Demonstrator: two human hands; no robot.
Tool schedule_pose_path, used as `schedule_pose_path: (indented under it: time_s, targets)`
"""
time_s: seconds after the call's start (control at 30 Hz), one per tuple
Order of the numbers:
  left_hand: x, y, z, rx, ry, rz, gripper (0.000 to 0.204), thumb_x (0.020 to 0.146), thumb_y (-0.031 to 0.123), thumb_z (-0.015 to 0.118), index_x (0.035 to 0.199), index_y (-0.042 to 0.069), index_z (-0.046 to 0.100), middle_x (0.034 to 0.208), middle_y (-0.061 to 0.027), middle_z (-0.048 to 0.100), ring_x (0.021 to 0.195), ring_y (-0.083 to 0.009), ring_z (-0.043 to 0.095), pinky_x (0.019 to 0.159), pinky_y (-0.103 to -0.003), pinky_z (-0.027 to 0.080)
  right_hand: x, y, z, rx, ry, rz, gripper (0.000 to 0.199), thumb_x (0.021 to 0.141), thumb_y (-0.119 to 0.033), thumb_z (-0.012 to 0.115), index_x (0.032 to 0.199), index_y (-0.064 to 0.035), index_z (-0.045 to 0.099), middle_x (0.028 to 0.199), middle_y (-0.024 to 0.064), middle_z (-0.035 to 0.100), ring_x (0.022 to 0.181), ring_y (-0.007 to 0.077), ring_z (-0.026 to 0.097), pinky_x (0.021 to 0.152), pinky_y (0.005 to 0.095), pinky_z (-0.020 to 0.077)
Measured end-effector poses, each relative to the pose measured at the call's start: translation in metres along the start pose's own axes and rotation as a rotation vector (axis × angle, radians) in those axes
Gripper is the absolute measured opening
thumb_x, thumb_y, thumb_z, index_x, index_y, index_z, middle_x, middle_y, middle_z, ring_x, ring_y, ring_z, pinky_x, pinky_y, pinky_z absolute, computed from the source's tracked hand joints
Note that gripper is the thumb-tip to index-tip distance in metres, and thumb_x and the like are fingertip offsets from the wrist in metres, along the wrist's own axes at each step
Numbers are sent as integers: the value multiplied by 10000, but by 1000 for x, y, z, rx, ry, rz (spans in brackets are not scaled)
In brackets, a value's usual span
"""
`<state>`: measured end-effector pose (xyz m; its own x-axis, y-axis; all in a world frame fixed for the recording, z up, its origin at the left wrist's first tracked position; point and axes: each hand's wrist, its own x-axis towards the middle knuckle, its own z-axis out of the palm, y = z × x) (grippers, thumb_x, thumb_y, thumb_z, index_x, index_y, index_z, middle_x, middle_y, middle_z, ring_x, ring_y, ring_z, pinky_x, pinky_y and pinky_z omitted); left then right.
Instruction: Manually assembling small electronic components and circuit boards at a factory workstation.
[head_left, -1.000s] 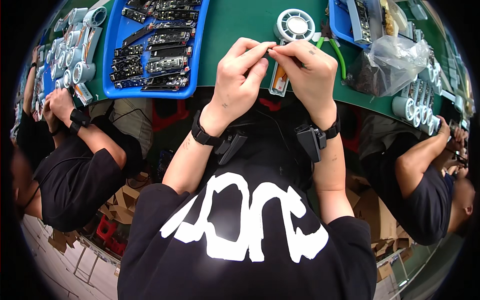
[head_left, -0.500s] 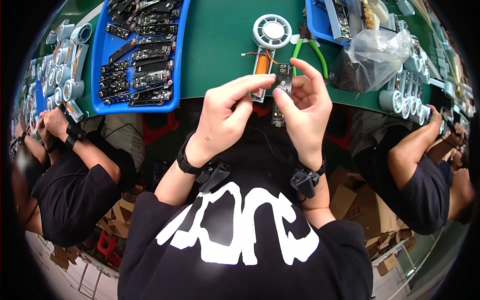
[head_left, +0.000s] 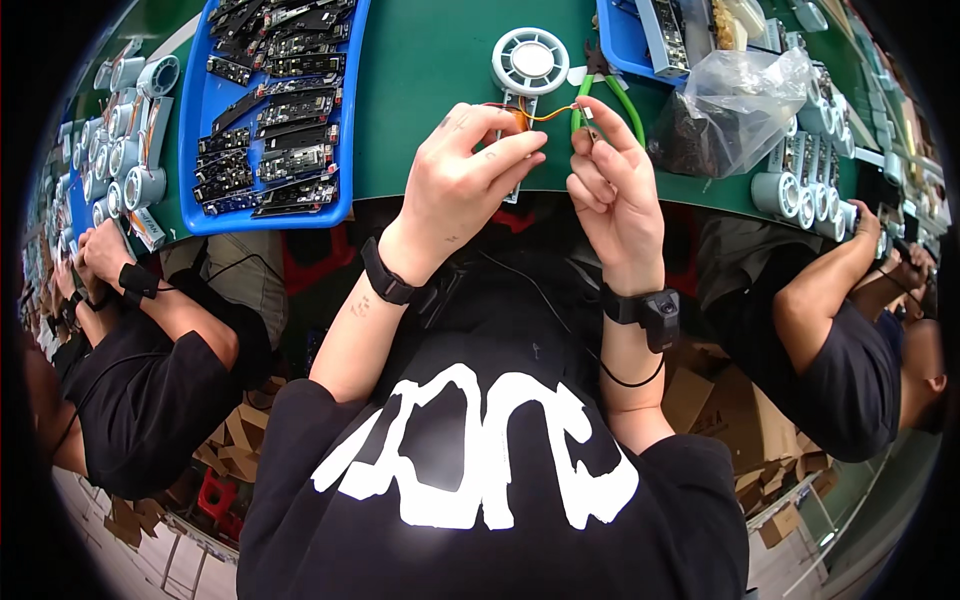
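Note:
The light-blue handheld fan [head_left: 530,62] lies on the green table in front of me. Its open handle shows a sliver of orange cell behind my left fingers. My left hand [head_left: 465,170] is closed over this handle, thumb and fingers together; what they hold is hidden. From the fan, a yellow and red wire [head_left: 548,117] arches to the fingertips of my right hand [head_left: 615,190]. The right fingers pinch a dark circuit board [head_left: 592,137], seen nearly edge-on and mostly covered. A small white connector [head_left: 585,112] sits by those fingertips.
A blue tray [head_left: 345,190] of dark circuit boards stands at left. Green-handled cutters [head_left: 625,100] lie right of the fan, near a clear plastic bag [head_left: 740,110] and another blue tray [head_left: 625,45]. More fans [head_left: 145,185] cluster at far left and right. Co-workers sit on both sides.
The circuit board has turned from face-up to nearly edge-on in my right hand. My left hand has moved off it toward the fan's handle. The yellow wire now stretches to my right fingertips.

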<state>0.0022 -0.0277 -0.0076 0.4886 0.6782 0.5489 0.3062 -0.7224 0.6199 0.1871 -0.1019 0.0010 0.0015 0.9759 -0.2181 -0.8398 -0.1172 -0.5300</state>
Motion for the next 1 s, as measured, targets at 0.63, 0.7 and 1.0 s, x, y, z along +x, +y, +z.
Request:
schedule_pose_path:
  time_s: [0.63, 0.7, 1.0]
  targets:
    - [25, 12, 14, -821, 302, -619, 82, 846, -5, 791, 925, 2, 768, 859, -49, 752, 709, -77, 667, 612, -222, 523, -3, 22, 1, -102, 139, -80, 364, 1015, -108, 554, 1361, 5, 535, 977, 116, 680, 706, 114, 589, 634, 251, 471]
    - [22, 9, 15, -772, 289, -580, 90, 846, -2, 792, 933, 5, 771, 859, -54, 751, 707, -81, 667, 611, -220, 521, -3, 23, 2, -208, 160, -151, 364, 1010, -97, 557, 1359, 8, 536, 981, 119, 683, 707, 111, 587, 630, 249, 469]
    - [19, 2, 13, -466, 167, -338, 130, 810, 23, 814, 937, 34, 788, 840, -73, 732, 709, -119, 674, 614, -232, 518, -6, 23, 9, -409, 174, -192, 416, 992, -103, 554, 1395, -4, 531, 1005, 106, 664, 738, 113, 575, 646, 243, 452]
